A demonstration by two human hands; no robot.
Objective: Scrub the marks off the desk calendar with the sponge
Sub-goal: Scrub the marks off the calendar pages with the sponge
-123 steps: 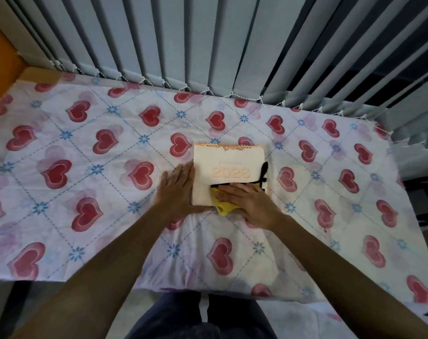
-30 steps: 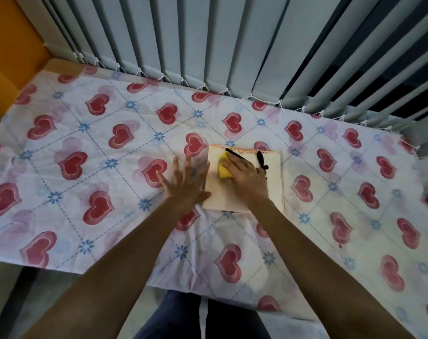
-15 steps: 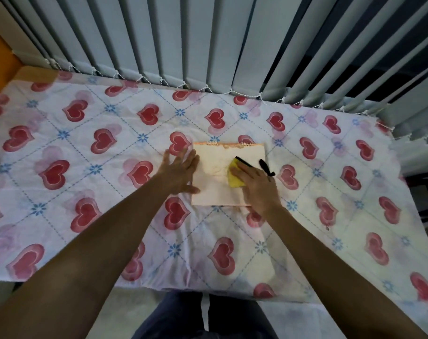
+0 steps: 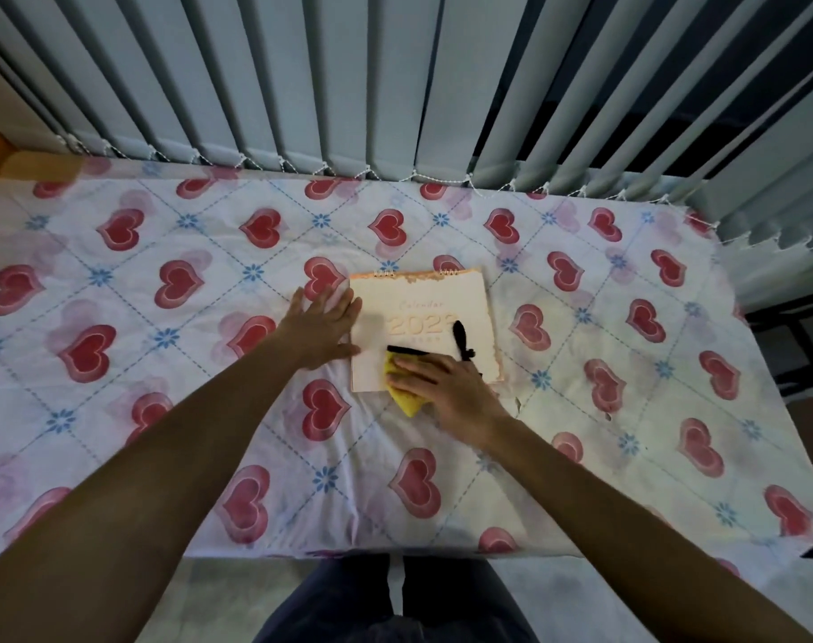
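Note:
A pale peach desk calendar (image 4: 423,299) lies flat in the middle of the table, spiral edge at the far side, with "2023" printed on it. Black marks (image 4: 460,338) run across its lower right part. My right hand (image 4: 446,387) presses a yellow sponge (image 4: 407,396) onto the calendar's near edge, half of the sponge hanging off onto the cloth. My left hand (image 4: 319,329) lies flat with fingers spread against the calendar's left edge.
The table is covered with a white cloth (image 4: 163,364) printed with red hearts and blue flowers. Vertical grey blinds (image 4: 349,85) hang along the far edge. My dark trousers (image 4: 395,601) show below the near table edge.
My right hand has dragged the sponge from the calendar's upper middle down to its near edge, uncovering the printed year. The left hand stays at the left edge.

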